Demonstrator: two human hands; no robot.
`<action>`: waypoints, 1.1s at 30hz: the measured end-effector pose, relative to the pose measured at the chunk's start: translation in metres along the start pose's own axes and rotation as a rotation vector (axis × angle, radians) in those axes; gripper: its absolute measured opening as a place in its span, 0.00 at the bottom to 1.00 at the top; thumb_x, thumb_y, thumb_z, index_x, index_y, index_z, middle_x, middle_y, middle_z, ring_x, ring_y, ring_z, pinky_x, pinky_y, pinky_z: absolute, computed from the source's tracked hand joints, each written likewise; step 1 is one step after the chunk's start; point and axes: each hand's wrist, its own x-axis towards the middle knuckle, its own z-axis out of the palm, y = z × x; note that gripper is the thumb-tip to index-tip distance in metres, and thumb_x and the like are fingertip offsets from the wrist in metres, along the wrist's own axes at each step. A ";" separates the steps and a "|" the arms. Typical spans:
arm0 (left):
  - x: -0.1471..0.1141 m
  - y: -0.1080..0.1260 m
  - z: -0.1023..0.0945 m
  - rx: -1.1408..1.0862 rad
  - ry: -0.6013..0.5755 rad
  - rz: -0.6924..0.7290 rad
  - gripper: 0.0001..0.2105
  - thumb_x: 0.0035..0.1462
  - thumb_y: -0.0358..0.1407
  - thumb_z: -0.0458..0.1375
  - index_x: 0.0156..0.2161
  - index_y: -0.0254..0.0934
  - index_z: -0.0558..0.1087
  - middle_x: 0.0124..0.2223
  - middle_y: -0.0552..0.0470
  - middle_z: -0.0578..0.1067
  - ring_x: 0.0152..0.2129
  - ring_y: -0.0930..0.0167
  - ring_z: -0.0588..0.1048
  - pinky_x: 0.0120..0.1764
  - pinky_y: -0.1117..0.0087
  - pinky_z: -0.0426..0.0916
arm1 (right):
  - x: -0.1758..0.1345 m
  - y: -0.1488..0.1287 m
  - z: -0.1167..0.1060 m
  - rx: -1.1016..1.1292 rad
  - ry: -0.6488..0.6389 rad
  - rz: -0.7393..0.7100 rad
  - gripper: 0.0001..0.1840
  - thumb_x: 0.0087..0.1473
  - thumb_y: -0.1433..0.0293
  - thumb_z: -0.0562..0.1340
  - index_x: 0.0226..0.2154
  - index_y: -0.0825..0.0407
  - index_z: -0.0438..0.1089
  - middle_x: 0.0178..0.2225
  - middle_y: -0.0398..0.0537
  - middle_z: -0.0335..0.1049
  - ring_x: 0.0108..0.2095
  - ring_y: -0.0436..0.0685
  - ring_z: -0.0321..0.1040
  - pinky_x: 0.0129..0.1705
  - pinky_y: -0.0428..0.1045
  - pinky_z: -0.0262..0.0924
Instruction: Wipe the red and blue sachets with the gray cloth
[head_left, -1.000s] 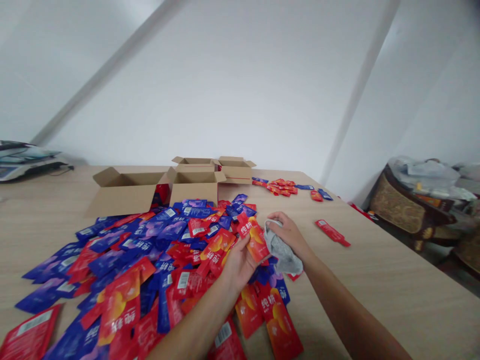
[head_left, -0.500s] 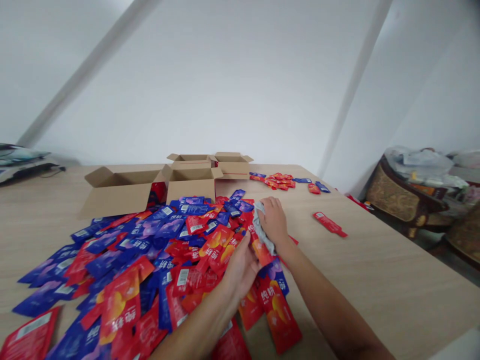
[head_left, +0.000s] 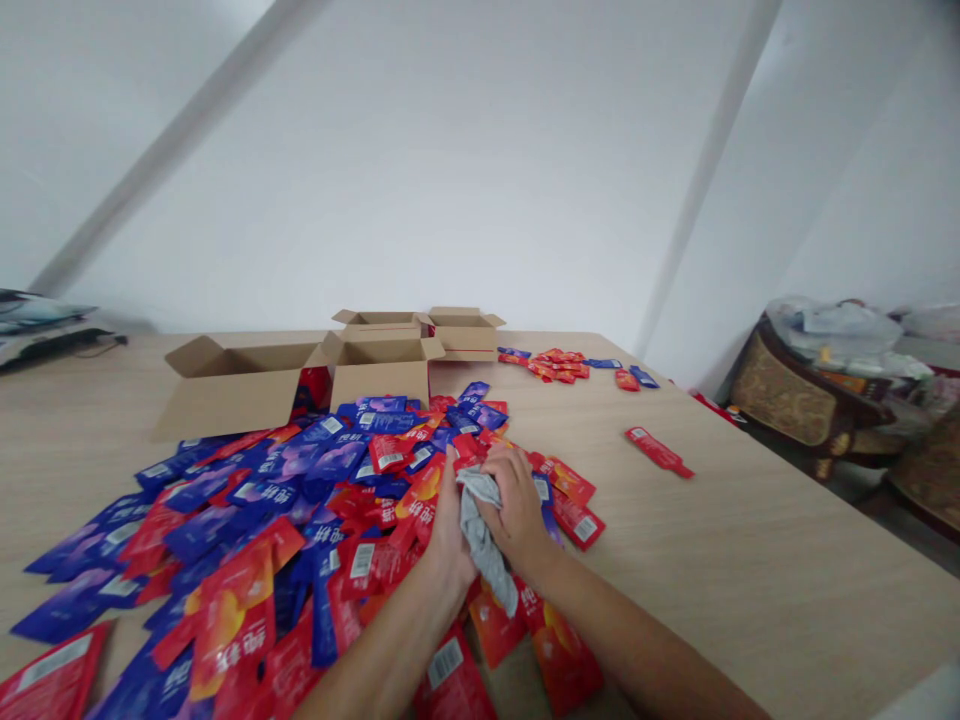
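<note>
My right hand (head_left: 516,505) is closed on a crumpled grey cloth (head_left: 484,535), which hangs down between my palms. Against its other side presses my left hand (head_left: 448,535), fingers pointing up and closed around a red pouch (head_left: 470,450); only a little red shows at the fingertips, as the cloth and fingers cover the rest. Both hands are together above the right part of a big heap of flat pouches, red ones with orange fruit pictures (head_left: 232,640) and blue-purple ones (head_left: 277,495). Below my wrists lie more red pouches (head_left: 559,650).
Open cardboard boxes stand behind the heap, a wide one (head_left: 232,390) at left and a smaller one (head_left: 382,370) beside it. A small group of pouches (head_left: 559,365) lies at the far right, with a single red spouted pouch (head_left: 660,452) nearer. Beyond the table's right edge stands a loaded chair (head_left: 787,385).
My right hand has come left and slightly down with the cloth, meeting my left hand. The red pouch, plainly visible before, is now mostly covered. Red pouches right of my hand have come into view.
</note>
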 end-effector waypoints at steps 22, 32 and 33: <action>0.032 0.066 -0.028 1.958 0.162 1.050 0.32 0.52 0.43 0.59 0.61 0.45 0.56 0.58 0.42 0.64 0.57 0.56 0.57 0.57 0.48 0.49 | -0.033 0.287 -0.194 -0.692 -0.375 1.149 0.20 0.48 0.61 0.61 0.40 0.60 0.70 0.41 0.69 0.69 0.42 0.66 0.69 0.35 0.52 0.61; 0.043 0.058 -0.044 2.245 0.085 0.889 0.27 0.54 0.46 0.56 0.58 0.40 0.62 0.60 0.41 0.62 0.60 0.56 0.54 0.59 0.44 0.39 | -0.023 0.283 -0.171 -0.558 -0.342 0.989 0.09 0.47 0.65 0.59 0.28 0.54 0.70 0.33 0.56 0.74 0.38 0.60 0.70 0.37 0.49 0.59; 0.041 0.056 -0.040 2.159 0.058 0.904 0.27 0.56 0.46 0.54 0.59 0.40 0.61 0.60 0.41 0.62 0.59 0.58 0.55 0.59 0.46 0.41 | -0.017 0.276 -0.166 -0.545 -0.321 0.940 0.10 0.48 0.65 0.58 0.30 0.53 0.69 0.36 0.54 0.73 0.40 0.60 0.69 0.39 0.48 0.59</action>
